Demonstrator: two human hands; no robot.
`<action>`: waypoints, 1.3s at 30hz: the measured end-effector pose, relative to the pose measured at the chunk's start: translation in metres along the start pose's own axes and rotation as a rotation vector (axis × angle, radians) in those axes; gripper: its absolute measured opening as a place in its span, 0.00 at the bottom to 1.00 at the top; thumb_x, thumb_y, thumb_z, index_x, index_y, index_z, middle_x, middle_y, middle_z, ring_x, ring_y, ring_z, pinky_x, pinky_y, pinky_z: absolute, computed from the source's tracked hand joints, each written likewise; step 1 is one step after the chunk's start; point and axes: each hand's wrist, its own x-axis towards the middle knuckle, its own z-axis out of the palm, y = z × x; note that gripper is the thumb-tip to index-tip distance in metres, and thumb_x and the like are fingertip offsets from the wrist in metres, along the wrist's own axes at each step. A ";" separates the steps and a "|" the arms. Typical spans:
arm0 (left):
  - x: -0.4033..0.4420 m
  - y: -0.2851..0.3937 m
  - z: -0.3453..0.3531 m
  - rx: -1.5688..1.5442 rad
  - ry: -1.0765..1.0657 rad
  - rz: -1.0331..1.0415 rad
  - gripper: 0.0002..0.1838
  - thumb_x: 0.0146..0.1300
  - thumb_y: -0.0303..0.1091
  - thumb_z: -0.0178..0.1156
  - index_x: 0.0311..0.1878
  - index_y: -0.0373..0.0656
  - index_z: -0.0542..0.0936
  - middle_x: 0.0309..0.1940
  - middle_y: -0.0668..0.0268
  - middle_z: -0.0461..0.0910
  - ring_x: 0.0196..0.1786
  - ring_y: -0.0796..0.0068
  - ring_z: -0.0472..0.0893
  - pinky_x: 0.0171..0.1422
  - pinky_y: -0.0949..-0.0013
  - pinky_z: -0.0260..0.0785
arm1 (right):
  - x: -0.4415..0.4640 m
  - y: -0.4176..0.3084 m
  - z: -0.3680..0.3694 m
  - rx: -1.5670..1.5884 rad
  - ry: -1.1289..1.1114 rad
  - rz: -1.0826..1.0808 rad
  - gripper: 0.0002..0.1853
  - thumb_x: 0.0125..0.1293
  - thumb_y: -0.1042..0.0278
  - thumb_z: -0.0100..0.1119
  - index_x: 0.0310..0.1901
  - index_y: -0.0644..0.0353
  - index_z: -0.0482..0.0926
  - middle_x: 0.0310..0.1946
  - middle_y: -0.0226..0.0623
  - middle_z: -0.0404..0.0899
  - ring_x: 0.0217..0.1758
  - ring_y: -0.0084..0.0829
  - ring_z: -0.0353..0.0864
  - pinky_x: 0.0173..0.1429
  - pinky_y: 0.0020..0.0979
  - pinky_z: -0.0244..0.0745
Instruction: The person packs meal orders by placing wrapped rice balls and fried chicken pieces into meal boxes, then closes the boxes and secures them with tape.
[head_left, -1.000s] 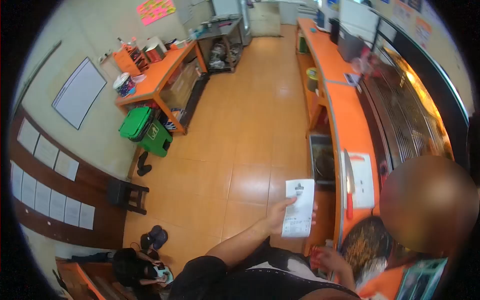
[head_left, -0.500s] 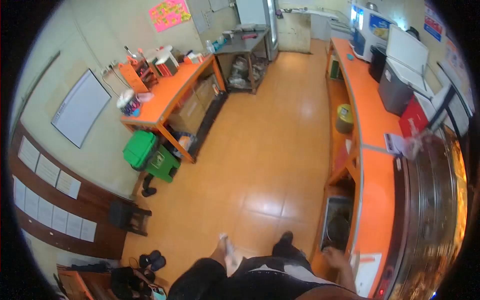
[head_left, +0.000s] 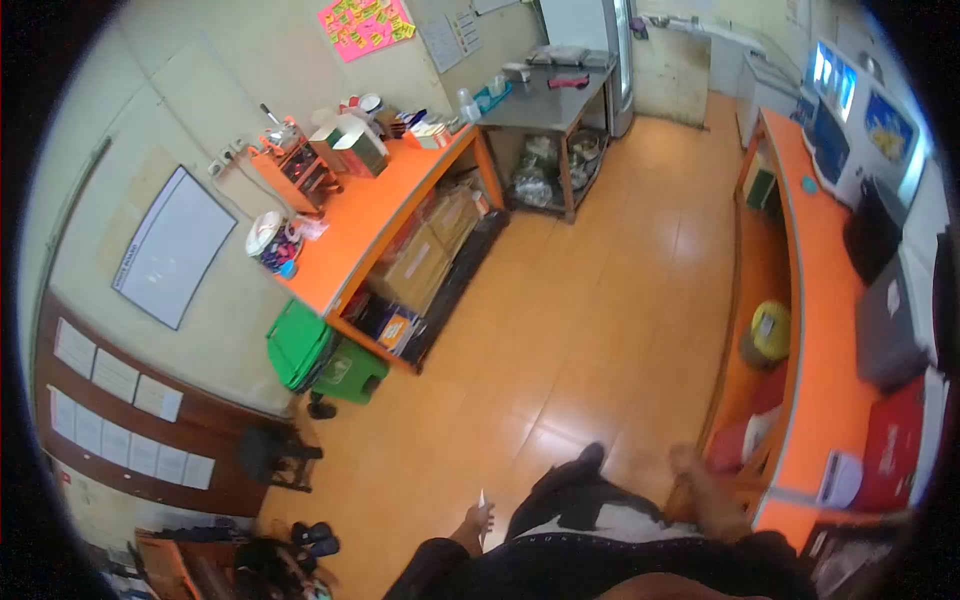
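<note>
My left hand point(head_left: 474, 522) hangs low in front of my body, with its fingers closed round a thin white object point(head_left: 483, 497). A pointed end sticks up past the fingers; its kind is too small to tell. My right hand point(head_left: 687, 464) is out to the right, beside the lower part of the orange counter point(head_left: 825, 400). Blur hides its fingers, and nothing can be made out in it. Between the two hands are my dark trousers and one dark shoe point(head_left: 592, 456) on the tiled floor.
On the left stand an orange table point(head_left: 345, 270) with boxes, a green bin point(head_left: 345, 370) and a black stool point(head_left: 275, 455). A metal table point(head_left: 540, 95) is further back. A yellow container point(head_left: 768, 330) sits under the right counter, with a red box point(head_left: 897, 440) on top.
I have moved forward along the right counter, and the view has turned. My right hand has swung forward; my left hand with the white object shows more clearly.
</note>
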 end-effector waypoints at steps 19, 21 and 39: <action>0.217 0.748 0.468 0.462 -0.066 0.536 0.22 0.66 0.49 0.65 0.53 0.40 0.79 0.27 0.62 0.82 0.28 0.69 0.79 0.36 0.60 0.75 | 0.515 -0.221 -0.391 0.035 -0.106 -0.123 0.17 0.73 0.56 0.57 0.32 0.62 0.81 0.22 0.39 0.79 0.25 0.34 0.80 0.34 0.40 0.76; 0.245 0.756 0.461 0.373 -0.023 0.399 0.20 0.67 0.47 0.64 0.51 0.40 0.79 0.25 0.63 0.79 0.25 0.72 0.78 0.30 0.63 0.73 | 0.598 -0.358 -0.469 0.108 -0.093 -0.196 0.20 0.73 0.54 0.56 0.32 0.64 0.81 0.21 0.40 0.79 0.26 0.33 0.80 0.36 0.40 0.77; 0.331 1.524 0.733 0.284 -0.229 0.726 0.26 0.71 0.38 0.62 0.68 0.40 0.74 0.33 0.70 0.78 0.31 0.81 0.76 0.36 0.73 0.72 | 1.153 -0.975 -0.744 -0.141 -0.005 -0.656 0.26 0.74 0.53 0.57 0.65 0.63 0.75 0.64 0.51 0.77 0.68 0.48 0.75 0.73 0.44 0.67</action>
